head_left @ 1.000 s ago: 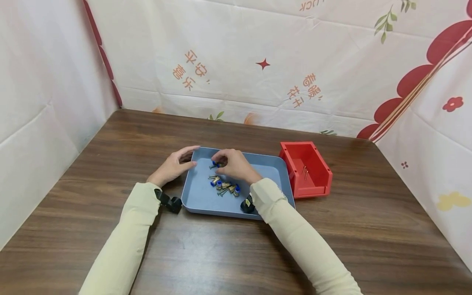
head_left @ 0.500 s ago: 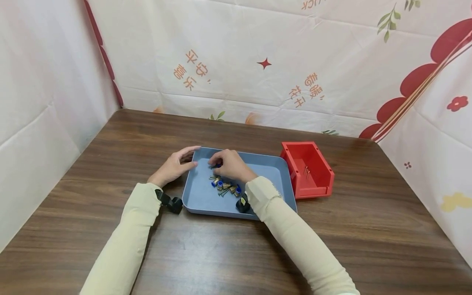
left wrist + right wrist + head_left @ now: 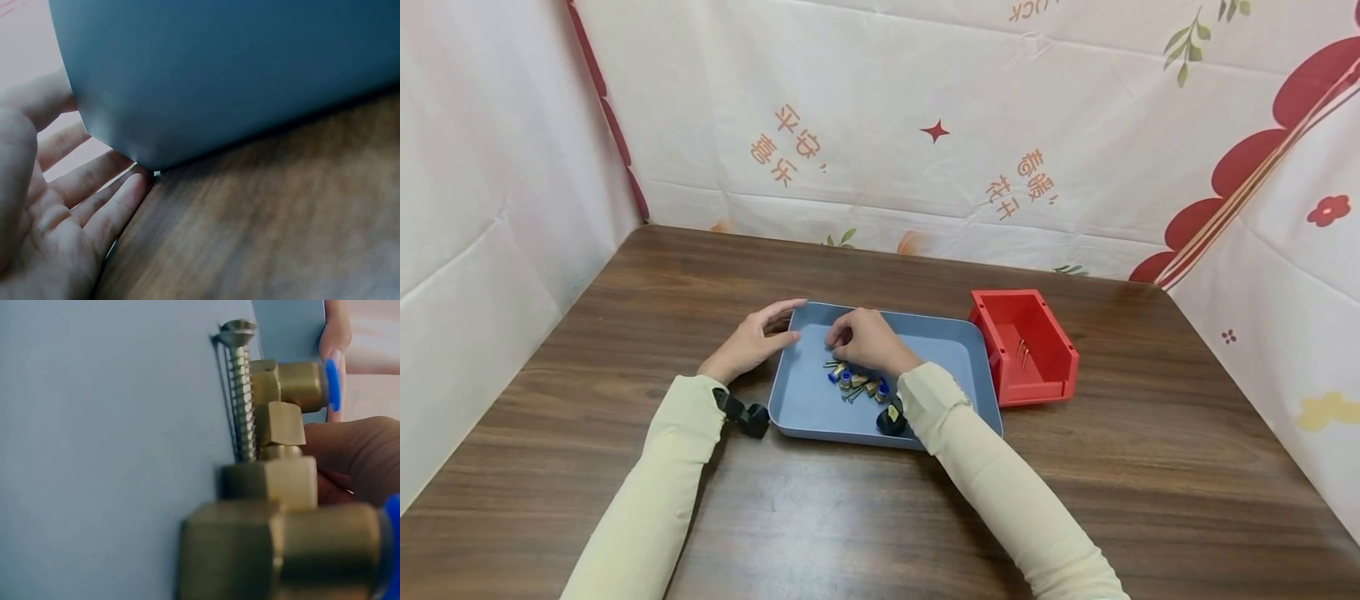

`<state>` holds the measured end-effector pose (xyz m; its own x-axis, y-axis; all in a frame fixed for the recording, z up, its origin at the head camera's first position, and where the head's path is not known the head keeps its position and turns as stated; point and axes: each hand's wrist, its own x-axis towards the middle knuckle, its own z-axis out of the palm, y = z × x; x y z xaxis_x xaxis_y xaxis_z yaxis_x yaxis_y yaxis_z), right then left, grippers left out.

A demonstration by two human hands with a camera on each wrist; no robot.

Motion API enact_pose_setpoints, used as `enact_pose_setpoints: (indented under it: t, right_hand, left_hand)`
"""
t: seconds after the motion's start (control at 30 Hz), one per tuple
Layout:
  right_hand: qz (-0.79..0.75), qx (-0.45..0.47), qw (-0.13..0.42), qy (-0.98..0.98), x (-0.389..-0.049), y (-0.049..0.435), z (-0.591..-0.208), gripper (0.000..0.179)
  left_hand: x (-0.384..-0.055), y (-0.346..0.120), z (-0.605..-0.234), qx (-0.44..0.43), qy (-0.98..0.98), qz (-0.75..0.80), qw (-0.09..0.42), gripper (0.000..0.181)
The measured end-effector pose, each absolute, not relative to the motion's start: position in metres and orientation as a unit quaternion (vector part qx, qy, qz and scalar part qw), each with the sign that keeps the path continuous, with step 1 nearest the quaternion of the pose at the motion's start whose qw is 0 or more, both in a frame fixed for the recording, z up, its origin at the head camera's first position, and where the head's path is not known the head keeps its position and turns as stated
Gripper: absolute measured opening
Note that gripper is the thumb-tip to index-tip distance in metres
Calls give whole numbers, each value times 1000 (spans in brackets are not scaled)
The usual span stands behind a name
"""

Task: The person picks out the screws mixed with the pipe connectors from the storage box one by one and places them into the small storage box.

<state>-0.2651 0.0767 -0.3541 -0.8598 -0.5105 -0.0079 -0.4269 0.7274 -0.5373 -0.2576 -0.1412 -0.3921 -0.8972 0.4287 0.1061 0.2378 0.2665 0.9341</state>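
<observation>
My left hand (image 3: 748, 343) rests at the left end of the blue-grey tray (image 3: 805, 408), its thumb at the rim. In the left wrist view its fingers (image 3: 94, 178) lie nearly straight against the tray's outer wall. My right hand (image 3: 872, 340) is low inside the tray with curled fingers, thumb and index tips close together. Whatever lies between those tips is hidden. Just nearer than it is a pile of brass fittings (image 3: 846, 380) with blue collars and several screws (image 3: 854, 392). The right wrist view shows a screw (image 3: 242, 394) beside brass fittings (image 3: 284, 425), with the right thumb (image 3: 353, 450) behind them.
A red bin (image 3: 1037, 392) stands against the tray's right side, with a few screws (image 3: 1022, 353) inside. Black wrist cameras sit below both hands. The wooden table (image 3: 820, 517) ends at a printed cloth (image 3: 880, 125) behind.
My right hand has lowered over the far-left fittings and screw, and its fingertips have drawn together; those pieces are now hidden from the head view. My left hand stays at the rim.
</observation>
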Motion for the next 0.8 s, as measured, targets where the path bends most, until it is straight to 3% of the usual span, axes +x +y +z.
enact_pose_setpoints:
  t: [0.8]
  right_hand:
    - [-264,-262,63,926,-263,80,-357,6]
  left_hand:
    - [-258,-141,-392,212,788,572,83,55]
